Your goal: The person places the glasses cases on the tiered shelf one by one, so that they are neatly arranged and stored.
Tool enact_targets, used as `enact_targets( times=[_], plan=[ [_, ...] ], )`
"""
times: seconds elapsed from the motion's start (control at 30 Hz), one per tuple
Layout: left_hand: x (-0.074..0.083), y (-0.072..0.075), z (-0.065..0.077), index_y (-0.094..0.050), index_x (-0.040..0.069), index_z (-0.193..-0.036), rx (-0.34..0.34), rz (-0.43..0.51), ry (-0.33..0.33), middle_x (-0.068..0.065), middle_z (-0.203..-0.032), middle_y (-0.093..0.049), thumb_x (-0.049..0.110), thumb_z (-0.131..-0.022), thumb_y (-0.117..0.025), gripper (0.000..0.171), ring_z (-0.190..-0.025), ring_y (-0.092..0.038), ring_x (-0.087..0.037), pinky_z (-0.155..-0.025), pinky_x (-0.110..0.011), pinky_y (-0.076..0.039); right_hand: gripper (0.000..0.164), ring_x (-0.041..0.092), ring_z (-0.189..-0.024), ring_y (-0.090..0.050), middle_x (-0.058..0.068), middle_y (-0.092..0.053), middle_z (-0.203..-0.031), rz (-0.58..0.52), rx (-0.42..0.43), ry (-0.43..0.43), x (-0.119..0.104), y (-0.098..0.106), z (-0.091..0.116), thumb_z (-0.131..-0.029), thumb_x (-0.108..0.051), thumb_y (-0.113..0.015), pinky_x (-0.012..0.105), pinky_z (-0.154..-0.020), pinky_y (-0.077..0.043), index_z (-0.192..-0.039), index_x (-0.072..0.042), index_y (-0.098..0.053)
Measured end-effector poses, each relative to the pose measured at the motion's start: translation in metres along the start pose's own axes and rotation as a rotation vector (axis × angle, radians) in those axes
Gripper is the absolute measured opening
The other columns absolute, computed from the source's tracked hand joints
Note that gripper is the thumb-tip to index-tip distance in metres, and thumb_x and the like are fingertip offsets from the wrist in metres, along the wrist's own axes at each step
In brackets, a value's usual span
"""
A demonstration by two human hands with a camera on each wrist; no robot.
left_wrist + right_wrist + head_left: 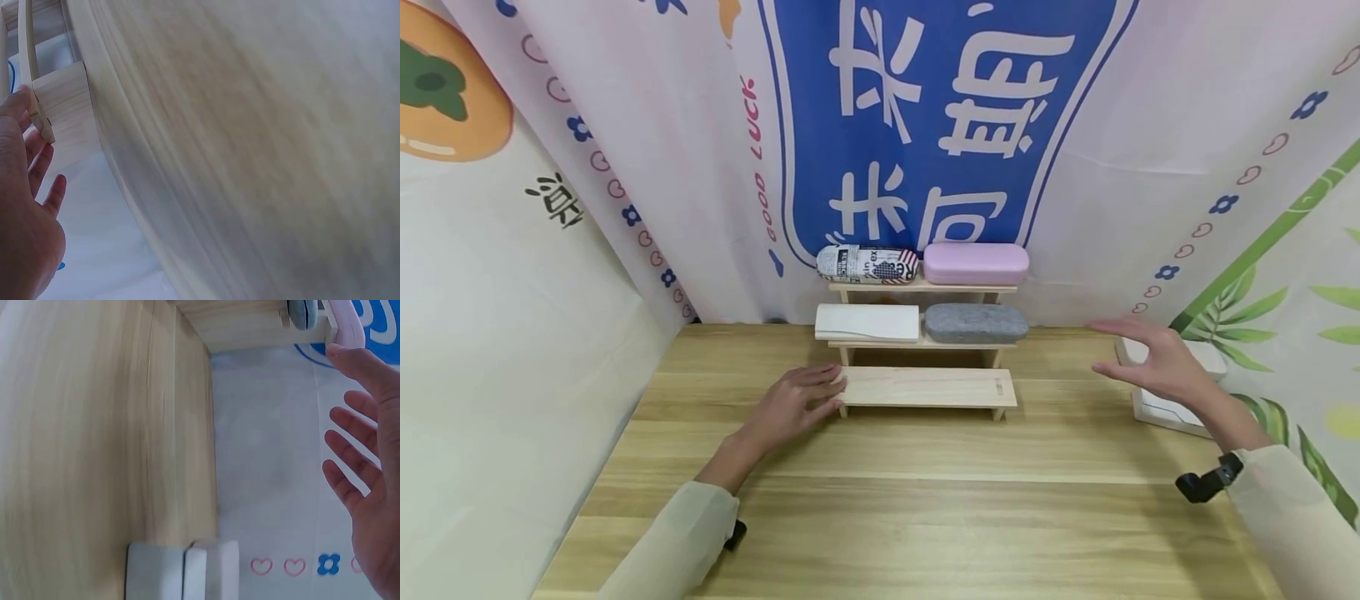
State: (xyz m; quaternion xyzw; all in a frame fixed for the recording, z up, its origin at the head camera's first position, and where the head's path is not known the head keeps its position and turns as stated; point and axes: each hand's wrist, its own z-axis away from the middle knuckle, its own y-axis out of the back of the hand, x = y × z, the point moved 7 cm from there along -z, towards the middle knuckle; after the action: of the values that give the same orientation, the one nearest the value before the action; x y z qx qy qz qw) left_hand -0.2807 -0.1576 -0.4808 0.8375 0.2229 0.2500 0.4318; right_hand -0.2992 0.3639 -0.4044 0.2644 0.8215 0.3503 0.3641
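A small three-step wooden stand (925, 387) is on the table against the curtain. My left hand (790, 406) touches the left end of its lowest board, fingers mostly straight; the left wrist view shows fingertips at the board's end. On the top step lie a newsprint-patterned glasses case (868, 264) and a pink glasses case (976, 263). The middle step bears a white glasses case (867, 322) and a grey felt glasses case (976, 323). Off to the stand's right, my right hand (1165, 367) is raised with fingers spread and thumb apart, holding nothing.
White boxes (1172, 412) stand at the table's right side, partly behind my right hand. A printed curtain (700, 167) hangs behind the wood-grain table (925, 517) and along its sides.
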Motion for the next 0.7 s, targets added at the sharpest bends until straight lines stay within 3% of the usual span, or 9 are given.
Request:
enact_targets(
  times=[0.23, 0.33, 0.53, 0.7],
  plan=[
    [0.000, 0.000, 0.000, -0.075, 0.004, -0.128, 0.000, 0.000, 0.012, -0.019, -0.139, -0.067, 0.020, -0.094, -0.082, 0.038, -0.129, -0.067, -0.035, -0.107, -0.056, -0.053, 0.064, -0.006, -0.128, -0.051, 0.017, -0.073, -0.133, 0.021, -0.033, -0.075, 0.018, 0.007, 0.019, -0.075, -0.013, -0.096, 0.003, -0.105, -0.029, -0.135, -0.015, -0.074],
    [0.000, 0.002, 0.000, -0.075, 0.004, -0.127, 0.013, -0.005, 0.006, -0.019, -0.139, -0.068, 0.019, -0.093, -0.083, 0.038, -0.128, -0.067, -0.035, -0.106, -0.057, -0.054, 0.060, -0.008, -0.126, -0.047, 0.018, -0.072, -0.133, 0.040, -0.048, -0.121, 0.026, 0.009, 0.026, -0.077, -0.016, -0.096, 0.001, -0.100, -0.026, -0.133, -0.013, -0.074],
    [0.003, 0.003, -0.001, -0.076, 0.002, -0.124, 0.034, 0.006, -0.024, -0.021, -0.136, -0.069, 0.017, -0.091, -0.084, 0.037, -0.125, -0.069, -0.038, -0.105, -0.056, -0.055, 0.056, -0.025, -0.119, -0.041, 0.021, -0.072, -0.131, 0.023, -0.061, -0.191, 0.041, 0.012, 0.040, -0.076, -0.017, -0.096, -0.004, -0.092, -0.029, -0.129, -0.010, -0.076],
    [0.005, 0.004, -0.003, -0.076, 0.000, -0.122, 0.042, 0.017, -0.034, -0.023, -0.134, -0.069, 0.015, -0.090, -0.085, 0.037, -0.123, -0.069, -0.041, -0.103, -0.058, -0.055, 0.061, -0.028, -0.118, -0.037, 0.022, -0.071, -0.132, 0.022, -0.097, -0.217, 0.052, 0.013, 0.051, -0.076, -0.018, -0.097, -0.004, -0.091, -0.029, -0.132, -0.012, -0.074]
  ],
)
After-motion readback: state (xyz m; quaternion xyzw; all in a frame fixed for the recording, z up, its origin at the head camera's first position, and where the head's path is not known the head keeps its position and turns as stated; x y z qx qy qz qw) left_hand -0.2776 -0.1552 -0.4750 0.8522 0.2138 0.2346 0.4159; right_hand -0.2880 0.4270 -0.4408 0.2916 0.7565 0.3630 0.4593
